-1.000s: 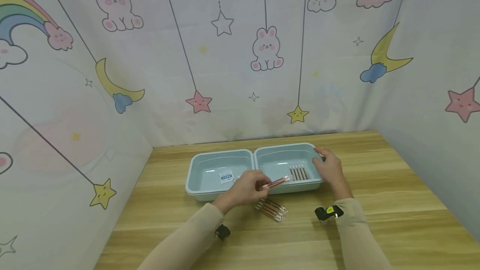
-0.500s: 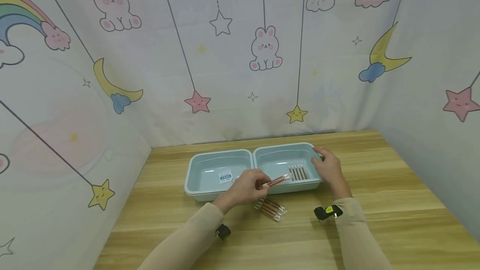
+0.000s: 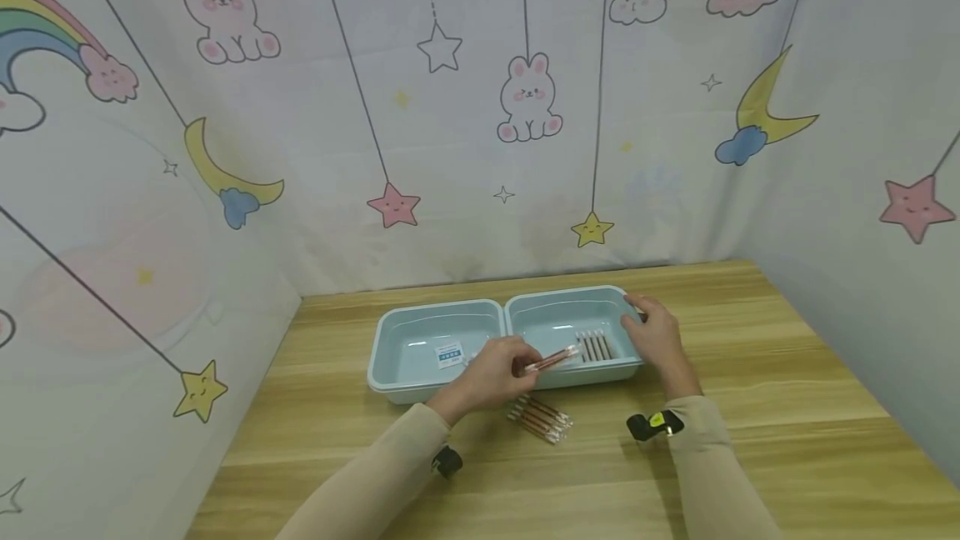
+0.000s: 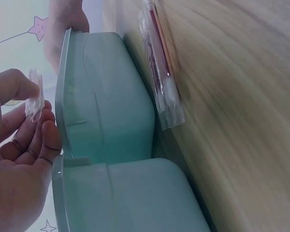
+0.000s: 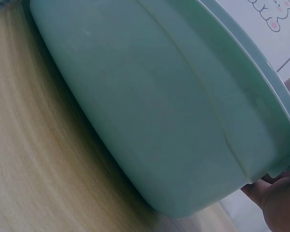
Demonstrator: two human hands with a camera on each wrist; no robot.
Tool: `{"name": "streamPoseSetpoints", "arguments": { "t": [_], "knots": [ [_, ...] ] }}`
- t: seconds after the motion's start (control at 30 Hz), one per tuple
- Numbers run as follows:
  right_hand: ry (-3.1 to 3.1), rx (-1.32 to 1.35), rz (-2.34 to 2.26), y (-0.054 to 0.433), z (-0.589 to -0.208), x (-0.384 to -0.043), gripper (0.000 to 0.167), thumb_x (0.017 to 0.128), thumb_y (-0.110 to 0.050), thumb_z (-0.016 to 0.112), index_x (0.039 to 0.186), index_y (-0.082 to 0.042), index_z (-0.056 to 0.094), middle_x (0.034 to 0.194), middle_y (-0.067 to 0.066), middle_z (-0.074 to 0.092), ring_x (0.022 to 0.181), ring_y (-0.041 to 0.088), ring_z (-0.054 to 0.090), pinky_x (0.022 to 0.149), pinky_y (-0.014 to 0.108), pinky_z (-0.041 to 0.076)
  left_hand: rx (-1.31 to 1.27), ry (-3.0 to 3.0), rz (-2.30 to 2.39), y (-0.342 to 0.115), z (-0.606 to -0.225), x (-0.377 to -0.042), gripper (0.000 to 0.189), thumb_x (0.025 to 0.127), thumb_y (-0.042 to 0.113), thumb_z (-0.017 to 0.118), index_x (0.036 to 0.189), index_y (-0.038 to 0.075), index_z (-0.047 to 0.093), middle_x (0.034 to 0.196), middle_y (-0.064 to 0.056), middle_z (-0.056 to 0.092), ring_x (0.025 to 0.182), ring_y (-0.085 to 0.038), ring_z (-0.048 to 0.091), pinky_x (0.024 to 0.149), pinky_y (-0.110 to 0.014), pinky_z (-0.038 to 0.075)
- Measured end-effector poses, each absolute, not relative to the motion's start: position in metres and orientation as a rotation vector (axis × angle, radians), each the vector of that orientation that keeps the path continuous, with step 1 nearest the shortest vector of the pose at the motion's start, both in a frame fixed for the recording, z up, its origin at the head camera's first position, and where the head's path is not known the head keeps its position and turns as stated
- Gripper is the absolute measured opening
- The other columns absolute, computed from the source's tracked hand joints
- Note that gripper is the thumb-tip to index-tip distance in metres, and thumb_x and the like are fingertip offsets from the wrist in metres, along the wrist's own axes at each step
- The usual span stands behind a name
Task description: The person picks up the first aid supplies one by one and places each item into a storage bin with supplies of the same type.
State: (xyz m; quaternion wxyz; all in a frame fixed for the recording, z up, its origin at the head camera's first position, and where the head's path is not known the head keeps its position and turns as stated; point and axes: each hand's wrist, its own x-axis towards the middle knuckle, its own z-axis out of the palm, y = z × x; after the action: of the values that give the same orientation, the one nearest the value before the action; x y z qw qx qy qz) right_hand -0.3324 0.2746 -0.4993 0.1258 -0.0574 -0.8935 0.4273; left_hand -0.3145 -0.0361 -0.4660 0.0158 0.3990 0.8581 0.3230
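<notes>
In the head view my left hand [image 3: 491, 375] pinches a clear-wrapped pack of reddish-brown cotton swabs [image 3: 553, 359] over the front rim of the right light-blue basin [image 3: 555, 307]. The left wrist view shows the wrapper [image 4: 35, 104] between thumb and fingers, beside the rim. My right hand [image 3: 660, 342] grips this basin's right end, thumb over the rim. Inside the basin, a row of brown cotton swabs with white tips [image 3: 596, 346] lies near the front right. More wrapped swabs [image 3: 542, 419] lie on the table just in front, below my left hand.
A second light-blue basin [image 3: 380, 357] stands directly to the left, with a small white-and-blue packet [image 3: 450, 355] inside. Both sit on a wood-grain table [image 3: 795, 407]. Behind and at both sides hangs a printed cloth [image 3: 465, 240].
The head view drifts very slightly. Both hands keep the same hold, and the swab pack, basins and loose packs stay in place.
</notes>
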Motion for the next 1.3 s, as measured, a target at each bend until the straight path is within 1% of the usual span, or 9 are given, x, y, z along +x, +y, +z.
{"name": "streamPoseSetpoints", "arguments": {
  "t": [0.33, 0.53, 0.63, 0.7, 0.83, 0.9, 1.0, 1.1, 1.3],
  "knots": [
    [-2.604, -0.166, 1.254, 0.2714, -0.499, -0.333, 0.048, 0.104, -0.012, 0.055, 0.149, 0.006, 0.057, 0.159, 0.032, 0.051, 0.137, 0.054, 0.06, 0.118, 0.063, 0.052, 1.221, 2.696, 1.008, -0.0343, -0.4628, -0.3157, 0.019, 0.098, 0.008, 0.071, 0.112, 0.002, 0.081, 0.09, -0.006, 0.073, 0.075, -0.002, 0.055, 0.063, -0.014, 0.049],
    [-2.61, -0.167, 1.253, 0.2703, -0.4987, -0.3325, 0.048, 0.104, -0.012, 0.055, 0.149, 0.005, 0.058, 0.159, 0.032, 0.051, 0.136, 0.053, 0.061, 0.117, 0.062, 0.054, 1.198, 2.694, 1.021, -0.0333, -0.4623, -0.3156, 0.02, 0.097, 0.009, 0.072, 0.115, 0.002, 0.08, 0.092, -0.007, 0.074, 0.075, -0.002, 0.054, 0.063, -0.014, 0.048],
    [-2.61, -0.166, 1.252, 0.2702, -0.4985, -0.3322, 0.048, 0.104, -0.012, 0.055, 0.149, 0.005, 0.058, 0.159, 0.032, 0.051, 0.136, 0.053, 0.061, 0.117, 0.063, 0.053, 1.199, 2.693, 1.038, -0.033, -0.4629, -0.3158, 0.022, 0.098, 0.01, 0.073, 0.117, 0.002, 0.079, 0.095, -0.008, 0.075, 0.076, -0.003, 0.056, 0.064, -0.014, 0.049],
    [-2.61, -0.166, 1.249, 0.27, -0.4984, -0.3321, 0.048, 0.104, -0.013, 0.055, 0.149, 0.005, 0.058, 0.159, 0.032, 0.051, 0.137, 0.053, 0.061, 0.118, 0.063, 0.053, 1.202, 2.695, 1.049, -0.0333, -0.4638, -0.3155, 0.023, 0.099, 0.013, 0.074, 0.119, 0.001, 0.079, 0.099, -0.009, 0.076, 0.077, -0.004, 0.059, 0.065, -0.014, 0.05],
    [-2.617, -0.169, 1.248, 0.2704, -0.4989, -0.332, 0.049, 0.104, -0.013, 0.055, 0.149, 0.005, 0.058, 0.16, 0.032, 0.05, 0.138, 0.054, 0.059, 0.119, 0.063, 0.051, 1.221, 2.725, 1.055, -0.0337, -0.4657, -0.3153, 0.027, 0.099, 0.017, 0.077, 0.121, 0.0, 0.077, 0.105, -0.013, 0.077, 0.08, -0.012, 0.064, 0.068, -0.015, 0.051],
    [-2.627, -0.172, 1.24, 0.2711, -0.4989, -0.3318, 0.049, 0.104, -0.014, 0.055, 0.149, 0.005, 0.058, 0.16, 0.032, 0.05, 0.138, 0.054, 0.059, 0.119, 0.063, 0.051, 1.235, 2.746, 1.059, -0.0337, -0.4666, -0.3154, 0.027, 0.099, 0.016, 0.077, 0.12, 0.0, 0.078, 0.105, -0.015, 0.078, 0.08, -0.015, 0.066, 0.067, -0.015, 0.051],
    [-2.63, -0.175, 1.244, 0.2723, -0.499, -0.3317, 0.049, 0.104, -0.014, 0.055, 0.149, 0.005, 0.057, 0.16, 0.033, 0.05, 0.139, 0.054, 0.059, 0.119, 0.064, 0.052, 1.257, 2.757, 1.083, -0.0338, -0.4674, -0.3152, 0.023, 0.097, 0.013, 0.079, 0.115, -0.001, 0.078, 0.102, -0.016, 0.078, 0.078, -0.015, 0.066, 0.067, -0.015, 0.051],
    [-2.622, -0.177, 1.249, 0.2732, -0.4989, -0.3321, 0.049, 0.104, -0.014, 0.055, 0.15, 0.005, 0.057, 0.16, 0.032, 0.05, 0.138, 0.053, 0.059, 0.118, 0.063, 0.052, 1.296, 2.746, 1.106, -0.0335, -0.4665, -0.3133, 0.02, 0.096, 0.013, 0.079, 0.111, 0.001, 0.079, 0.098, -0.014, 0.077, 0.077, -0.013, 0.065, 0.067, -0.013, 0.05],
    [-2.618, -0.181, 1.242, 0.2743, -0.4994, -0.3327, 0.05, 0.104, -0.014, 0.055, 0.15, 0.004, 0.057, 0.16, 0.032, 0.05, 0.139, 0.053, 0.058, 0.119, 0.064, 0.051, 1.387, 2.724, 1.119, -0.0334, -0.4658, -0.3101, 0.017, 0.095, 0.012, 0.08, 0.108, 0.002, 0.079, 0.092, -0.011, 0.077, 0.077, -0.017, 0.069, 0.067, -0.009, 0.05]
  ]
}}
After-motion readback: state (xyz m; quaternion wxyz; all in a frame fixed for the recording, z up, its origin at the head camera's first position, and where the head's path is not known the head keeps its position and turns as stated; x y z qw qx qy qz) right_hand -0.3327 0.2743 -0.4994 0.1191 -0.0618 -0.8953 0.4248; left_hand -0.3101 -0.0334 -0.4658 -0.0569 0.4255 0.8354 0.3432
